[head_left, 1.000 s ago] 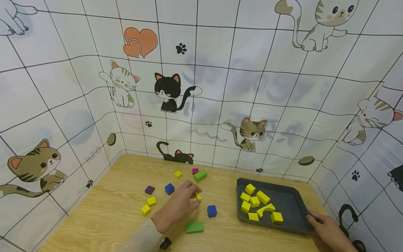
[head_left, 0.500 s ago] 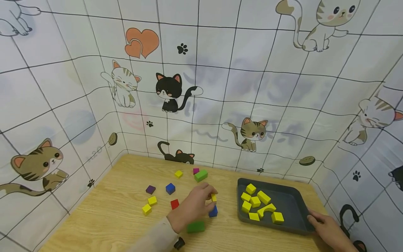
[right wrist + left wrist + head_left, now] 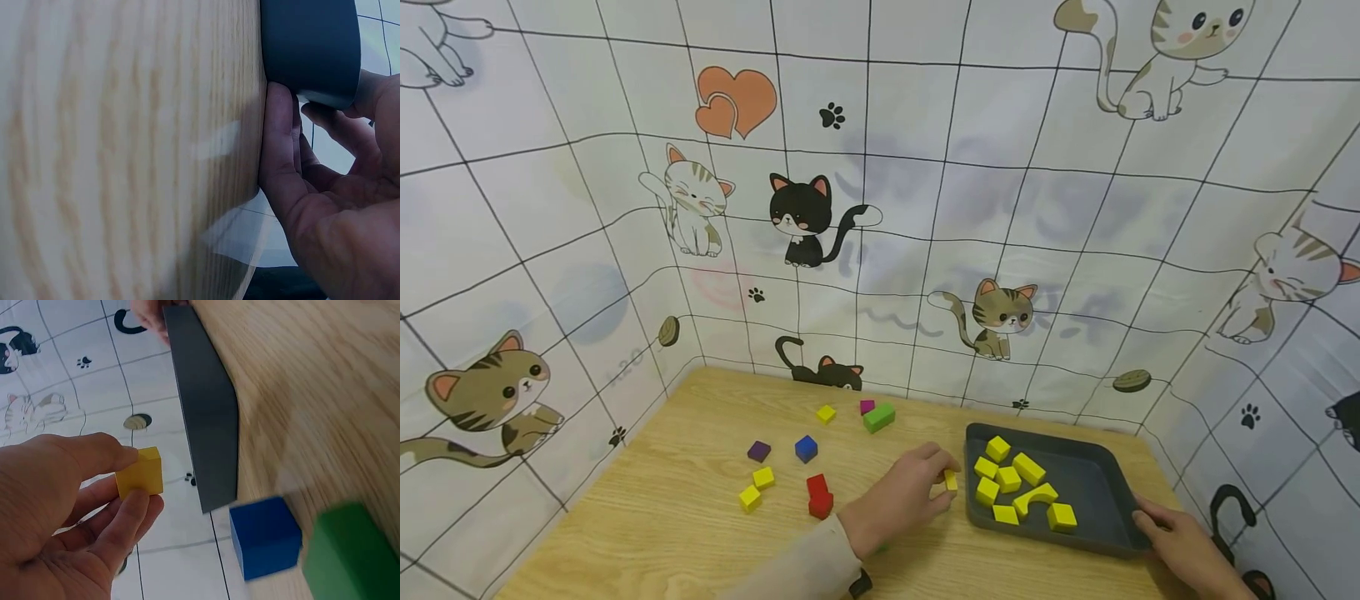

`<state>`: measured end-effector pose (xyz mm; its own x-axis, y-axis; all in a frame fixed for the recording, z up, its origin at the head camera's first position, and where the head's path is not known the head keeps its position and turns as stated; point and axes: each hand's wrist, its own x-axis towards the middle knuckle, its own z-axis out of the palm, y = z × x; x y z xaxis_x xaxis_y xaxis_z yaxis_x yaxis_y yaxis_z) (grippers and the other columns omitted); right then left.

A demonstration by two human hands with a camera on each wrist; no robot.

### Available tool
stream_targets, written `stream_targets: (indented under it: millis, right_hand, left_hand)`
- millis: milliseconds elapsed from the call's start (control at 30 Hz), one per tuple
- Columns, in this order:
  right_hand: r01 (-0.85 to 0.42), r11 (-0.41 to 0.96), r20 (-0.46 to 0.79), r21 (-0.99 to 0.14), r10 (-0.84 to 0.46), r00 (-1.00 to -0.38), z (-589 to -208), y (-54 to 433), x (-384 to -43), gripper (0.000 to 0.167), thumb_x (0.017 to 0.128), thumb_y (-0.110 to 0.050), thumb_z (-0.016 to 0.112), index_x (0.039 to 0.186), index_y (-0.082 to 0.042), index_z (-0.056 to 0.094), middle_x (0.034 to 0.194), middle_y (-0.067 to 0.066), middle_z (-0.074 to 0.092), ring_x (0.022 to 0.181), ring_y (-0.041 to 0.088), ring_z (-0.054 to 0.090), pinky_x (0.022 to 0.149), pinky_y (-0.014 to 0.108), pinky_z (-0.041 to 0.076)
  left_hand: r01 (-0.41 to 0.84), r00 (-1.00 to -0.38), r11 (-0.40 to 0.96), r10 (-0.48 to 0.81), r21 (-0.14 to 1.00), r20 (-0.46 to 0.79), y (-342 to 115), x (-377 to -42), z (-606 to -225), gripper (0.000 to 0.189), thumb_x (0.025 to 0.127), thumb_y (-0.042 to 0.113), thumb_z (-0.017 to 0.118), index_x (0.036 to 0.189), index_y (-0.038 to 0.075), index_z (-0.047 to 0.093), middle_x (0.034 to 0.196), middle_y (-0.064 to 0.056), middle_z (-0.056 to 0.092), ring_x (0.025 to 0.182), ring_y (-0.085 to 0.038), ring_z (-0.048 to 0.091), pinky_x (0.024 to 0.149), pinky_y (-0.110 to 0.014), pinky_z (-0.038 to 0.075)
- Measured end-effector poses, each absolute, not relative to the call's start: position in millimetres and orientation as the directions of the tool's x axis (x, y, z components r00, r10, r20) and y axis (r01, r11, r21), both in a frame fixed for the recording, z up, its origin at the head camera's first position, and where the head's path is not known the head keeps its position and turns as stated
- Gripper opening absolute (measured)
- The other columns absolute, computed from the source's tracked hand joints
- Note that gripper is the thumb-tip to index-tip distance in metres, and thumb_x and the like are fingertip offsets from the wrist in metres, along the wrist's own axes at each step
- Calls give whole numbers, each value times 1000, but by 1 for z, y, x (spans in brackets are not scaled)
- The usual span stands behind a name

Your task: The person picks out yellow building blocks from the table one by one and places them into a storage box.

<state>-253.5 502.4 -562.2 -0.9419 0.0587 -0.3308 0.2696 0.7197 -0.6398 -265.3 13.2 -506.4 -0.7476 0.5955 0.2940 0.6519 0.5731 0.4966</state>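
My left hand (image 3: 901, 502) pinches a small yellow cube (image 3: 142, 470) between thumb and fingertips, just left of a dark grey tray (image 3: 1086, 471). My right hand (image 3: 1187, 537) grips the tray's right edge; in the right wrist view its fingers (image 3: 281, 125) sit under the rim, low by the tabletop. Several yellow blocks lie in the tray's left half, among them an arch-shaped block (image 3: 1034, 499). A blue cube (image 3: 265, 540) and a green block (image 3: 353, 556) show in the left wrist view; the left hand mostly hides them in the head view.
On the wooden table (image 3: 647, 517), left of the hand, are red blocks (image 3: 820, 497), two yellow cubes (image 3: 756, 488), a purple block (image 3: 758, 451) and a blue cube (image 3: 806, 449). Farther back lie a yellow cube (image 3: 826, 414), a green block (image 3: 878, 417) and a magenta block (image 3: 867, 407).
My left hand has moved right with the yellow cube, from mid-table to beside the tray, uncovering the red blocks. The right hand and tray have stayed put.
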Motion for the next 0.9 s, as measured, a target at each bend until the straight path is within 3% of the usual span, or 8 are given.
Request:
stream_targets:
  millis: [167, 367, 633, 900]
  right_hand:
    - [272, 727, -337, -631, 59, -940, -561, 500, -253, 87, 121, -54, 56, 175, 9, 32, 174, 46, 34, 156, 72, 45, 106, 65, 65]
    - [270, 724, -333, -635, 59, -941, -562, 498, -254, 89, 120, -56, 58, 174, 10, 33, 173, 46, 35, 155, 73, 45, 106, 65, 65]
    - [261, 724, -316, -639, 63, -947, -563, 498, -254, 86, 120, -51, 59, 173, 12, 34, 171, 49, 38, 142, 65, 64, 94, 53, 70]
    - [253, 755, -342, -605, 41, -939, -563, 504, -253, 93, 120, -59, 56, 174, 12, 30, 172, 49, 33, 144, 69, 60, 99, 59, 69]
  left_hand:
    - [700, -702, 543, 641, 464, 310, 30, -267, -508, 29, 108, 14, 86, 134, 9, 76, 126, 0, 73, 104, 2, 66, 91, -6, 56]
    - [751, -652, 512, 678, 418, 340, 49, -267, -509, 30, 108, 14, 84, 137, 8, 75, 128, -2, 74, 104, -1, 70, 89, -2, 53]
    - [718, -681, 546, 679, 432, 273, 70, -267, -508, 32, 110, 20, 84, 140, 11, 75, 133, 1, 75, 100, 6, 60, 89, -4, 54]
    - [721, -674, 562, 704, 405, 223, 96, -267, -514, 35, 112, 26, 83, 143, 14, 74, 134, 5, 75, 100, 9, 63, 85, -1, 51]
